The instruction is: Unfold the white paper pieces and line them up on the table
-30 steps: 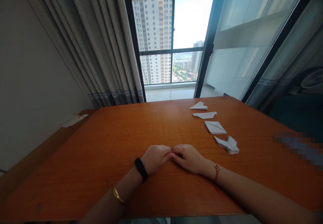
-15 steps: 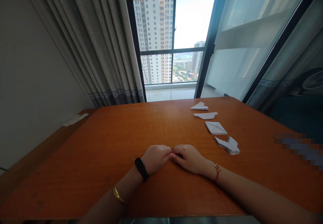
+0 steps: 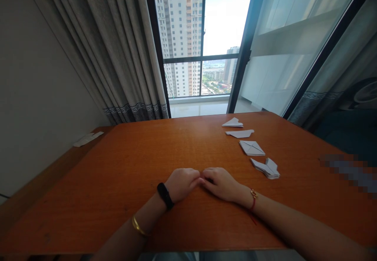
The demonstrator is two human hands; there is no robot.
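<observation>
Relative to the nearest folded paper (image 3: 267,169), long axis slanting near-right: right hand (image 3: 220,183) closer, near-left; left hand (image 3: 182,183) farther left; hands touching, curled, cannot tell if closed.

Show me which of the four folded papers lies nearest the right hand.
The winged paper, at the near end; the other three papers lie farther from the right hand, toward the window.

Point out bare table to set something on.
Free: the orange-brown wooden tabletop left of the left hand, toward the gray fabric curtain; also right of the four folded white paper shapes. Crowded: along those shapes, and where the right hand meets the left.
</observation>
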